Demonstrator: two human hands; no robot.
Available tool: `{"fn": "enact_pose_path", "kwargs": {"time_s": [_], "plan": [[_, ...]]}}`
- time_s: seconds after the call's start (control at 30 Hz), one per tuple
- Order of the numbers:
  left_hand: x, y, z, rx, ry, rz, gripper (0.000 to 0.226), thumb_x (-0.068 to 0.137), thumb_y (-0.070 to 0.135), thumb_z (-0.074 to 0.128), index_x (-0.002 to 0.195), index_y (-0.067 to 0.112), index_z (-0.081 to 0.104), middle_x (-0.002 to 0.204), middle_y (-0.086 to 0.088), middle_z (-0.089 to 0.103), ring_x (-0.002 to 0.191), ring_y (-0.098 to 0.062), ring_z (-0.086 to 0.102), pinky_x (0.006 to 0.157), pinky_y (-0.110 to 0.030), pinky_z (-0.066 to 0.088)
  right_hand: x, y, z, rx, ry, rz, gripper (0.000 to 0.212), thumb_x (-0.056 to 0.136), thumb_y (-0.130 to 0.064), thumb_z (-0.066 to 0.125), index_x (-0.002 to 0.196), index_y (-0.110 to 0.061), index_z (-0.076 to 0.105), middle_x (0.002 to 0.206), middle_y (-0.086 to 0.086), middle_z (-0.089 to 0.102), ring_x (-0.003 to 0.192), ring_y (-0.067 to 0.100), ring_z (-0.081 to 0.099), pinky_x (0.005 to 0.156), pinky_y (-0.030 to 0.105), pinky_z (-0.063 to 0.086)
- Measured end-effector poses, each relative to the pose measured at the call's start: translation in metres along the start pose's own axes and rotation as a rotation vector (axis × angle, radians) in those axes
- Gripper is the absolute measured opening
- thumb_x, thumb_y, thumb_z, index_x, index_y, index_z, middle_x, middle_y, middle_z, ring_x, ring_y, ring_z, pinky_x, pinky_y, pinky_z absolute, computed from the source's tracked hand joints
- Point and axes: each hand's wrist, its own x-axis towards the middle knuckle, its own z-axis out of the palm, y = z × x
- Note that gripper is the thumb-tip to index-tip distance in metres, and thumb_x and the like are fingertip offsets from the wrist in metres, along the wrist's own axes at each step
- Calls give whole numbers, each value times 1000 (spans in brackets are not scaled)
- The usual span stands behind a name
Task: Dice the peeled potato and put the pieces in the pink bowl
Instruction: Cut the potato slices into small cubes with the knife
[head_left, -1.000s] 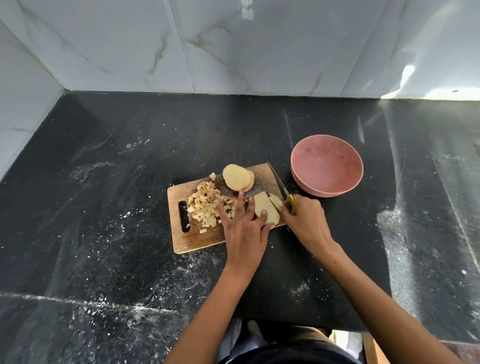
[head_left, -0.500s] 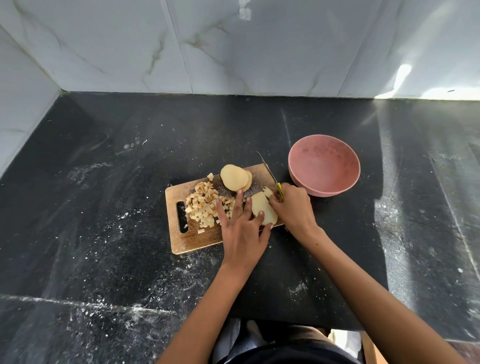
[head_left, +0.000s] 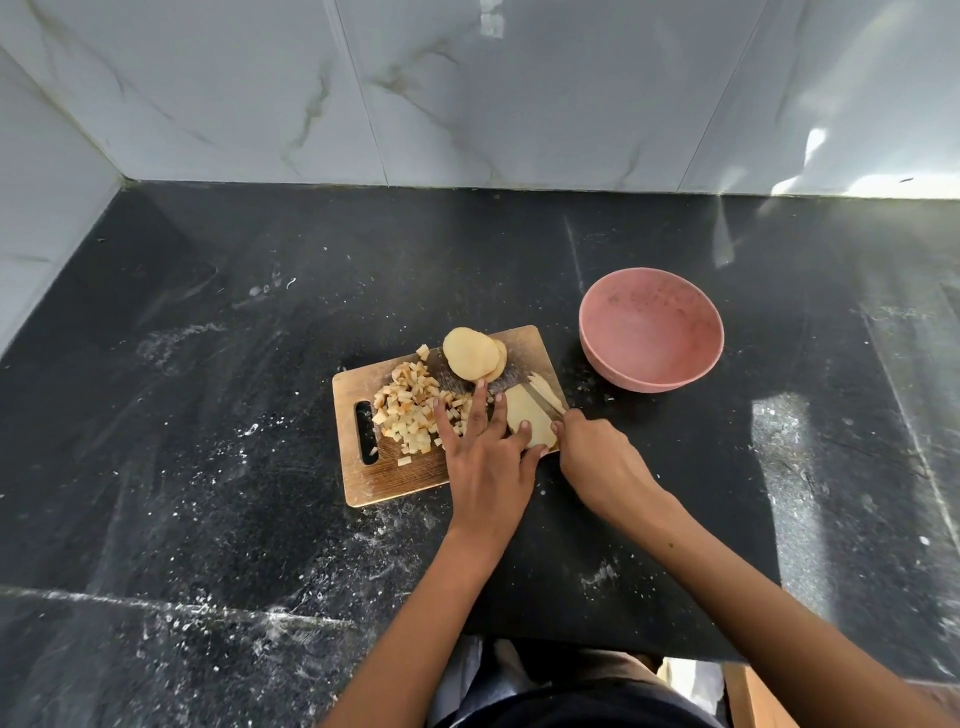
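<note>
A wooden cutting board (head_left: 395, 480) lies on the black counter. On it are a heap of diced potato (head_left: 410, 408), a stack of round potato slices (head_left: 471, 354) at its far edge, and a flat slice (head_left: 527, 422) at its right end. My left hand (head_left: 485, 452) presses that slice with straight, spread fingers. My right hand (head_left: 597, 460) grips a knife (head_left: 543, 400) whose blade lies across the slice, with thin cut strips (head_left: 548, 387) to its right. The pink bowl (head_left: 651, 328) stands right of the board, holding no potato.
The black stone counter (head_left: 260, 322) is dusted with white specks and smears. Marble-tiled walls (head_left: 467, 88) close it off at the back and left. The counter's front edge runs just below my forearms, with my dark clothing beneath.
My right hand drew the knife back toward me, so the blade now lies low across the slice. My left hand stayed pressing the slice.
</note>
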Motion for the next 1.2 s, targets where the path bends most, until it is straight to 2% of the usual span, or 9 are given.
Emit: {"fn": "enact_pose_path", "kwargs": {"time_s": [0.2,0.4,0.53,0.67,0.8,0.9,1.0,1.1,1.2], "plan": [[0,0,1,3,-10,-2,16,76,27,79,89,20,78,116,-15,68,131,-35,46,111,-62,5,5,-21,1,-23,-21,114,32,100,-11,40,131,-2,41,121,16,59,107,32,61,77,36,47],[0,0,3,11,-2,-15,19,76,34,79,90,21,78,117,-13,68,133,-33,45,114,-57,-2,-24,-2,7,-42,-78,133,24,100,-10,33,122,-6,41,118,15,59,107,33,59,74,37,42],[0,0,6,6,9,-12,19,76,34,79,90,21,78,117,-12,68,133,-33,45,113,-58,1,-52,20,15,-48,-111,116,18,105,-25,24,99,-12,35,107,13,61,98,33,61,69,38,40],[0,-1,7,-9,20,-7,19,75,33,80,90,21,78,116,-13,68,132,-33,45,113,-56,-2,-63,33,22,-43,-105,96,22,105,-30,21,96,-13,32,96,11,61,92,32,61,68,38,41],[-1,-1,5,-22,35,6,19,74,30,81,89,20,78,116,-13,68,132,-33,46,114,-53,-8,-57,31,21,37,-85,79,26,105,-34,23,94,-13,33,80,4,48,77,27,52,66,36,39],[-2,-4,2,-40,40,25,17,75,28,81,91,21,78,117,-13,68,132,-33,46,113,-53,-10,-50,19,12,74,-18,41,25,105,-32,25,94,-12,34,88,11,56,81,31,54,65,35,36],[-2,-7,2,-48,42,49,17,75,24,82,91,22,77,117,-12,68,132,-34,46,111,-58,-4,-37,5,2,91,43,23,22,104,-26,28,104,-9,41,97,15,61,82,31,57,64,35,39],[-1,-8,1,-93,42,46,15,74,25,82,88,22,78,117,-11,68,132,-35,45,112,-58,-4,-19,-6,2,71,16,43,28,104,-25,29,118,-6,45,108,17,60,97,34,60,68,36,40],[0,-10,0,-98,43,33,11,75,26,81,85,24,78,116,-9,69,132,-34,44,112,-58,-6,-5,-13,4,49,-11,61,26,103,-19,34,121,-4,46,115,18,60,106,36,59,73,37,42]]}}
